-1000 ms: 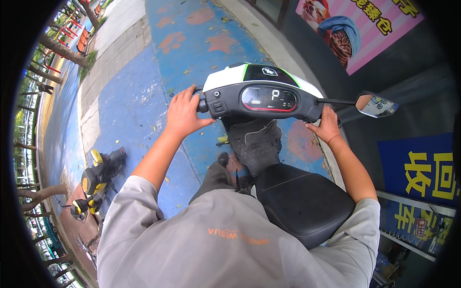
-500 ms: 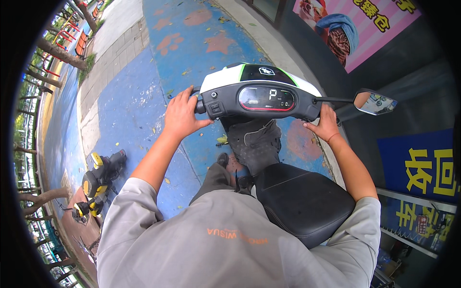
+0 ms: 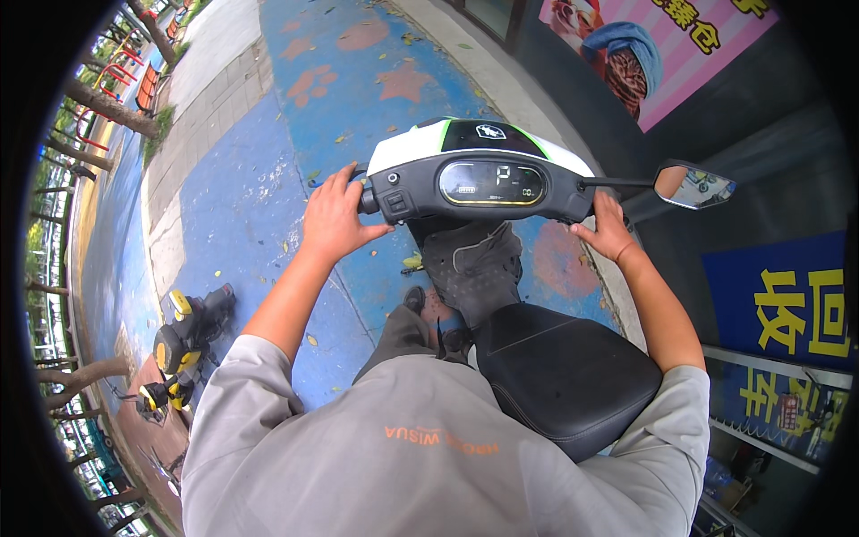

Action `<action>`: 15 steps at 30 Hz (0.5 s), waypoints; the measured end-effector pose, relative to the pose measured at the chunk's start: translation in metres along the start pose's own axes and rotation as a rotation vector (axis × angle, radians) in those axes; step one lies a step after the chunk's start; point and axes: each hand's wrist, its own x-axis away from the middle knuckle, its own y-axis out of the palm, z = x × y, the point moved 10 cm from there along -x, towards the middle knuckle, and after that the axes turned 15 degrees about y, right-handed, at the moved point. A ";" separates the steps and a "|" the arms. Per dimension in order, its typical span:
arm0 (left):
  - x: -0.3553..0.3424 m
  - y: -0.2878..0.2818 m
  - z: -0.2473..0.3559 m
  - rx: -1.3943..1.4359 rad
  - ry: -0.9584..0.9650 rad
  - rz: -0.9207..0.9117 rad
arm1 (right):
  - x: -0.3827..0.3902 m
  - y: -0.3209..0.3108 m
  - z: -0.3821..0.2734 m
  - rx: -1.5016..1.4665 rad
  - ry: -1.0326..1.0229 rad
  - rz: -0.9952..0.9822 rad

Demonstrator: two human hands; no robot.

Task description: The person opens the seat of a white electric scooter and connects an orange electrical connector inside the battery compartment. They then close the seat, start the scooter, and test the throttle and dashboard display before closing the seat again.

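Filling the nearest ground, well below the dashboard display [image 3: 492, 185], is a grey shirt [image 3: 429, 488]. A scooter [image 3: 488, 286] stands under the display, its black seat [image 3: 568, 380] toward the display's lower right. The hands are apart: left of the display, the left hand [image 3: 336, 219] is curled round a grip [image 3: 368, 202]; right of it, the right hand [image 3: 610, 225] touches the far end of the handlebar cover [image 3: 483, 134], its fingertips hidden, so I cannot tell how firmly it holds. A mirror [image 3: 696, 185] juts farther right of the display. Above the display, blue pavement [image 3: 371, 116] carries reddish shapes [image 3: 405, 82].
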 end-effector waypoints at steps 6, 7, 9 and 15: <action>-0.001 -0.001 0.001 0.001 -0.016 -0.017 | 0.002 -0.003 -0.005 -0.009 -0.016 0.038; -0.001 -0.001 0.000 0.000 -0.018 -0.020 | 0.003 -0.003 -0.005 0.001 -0.005 0.053; -0.001 -0.001 0.001 -0.004 -0.016 -0.021 | 0.006 -0.005 -0.008 0.018 0.019 0.082; 0.000 -0.002 0.001 -0.007 -0.019 -0.026 | 0.007 -0.012 -0.016 0.015 0.074 0.146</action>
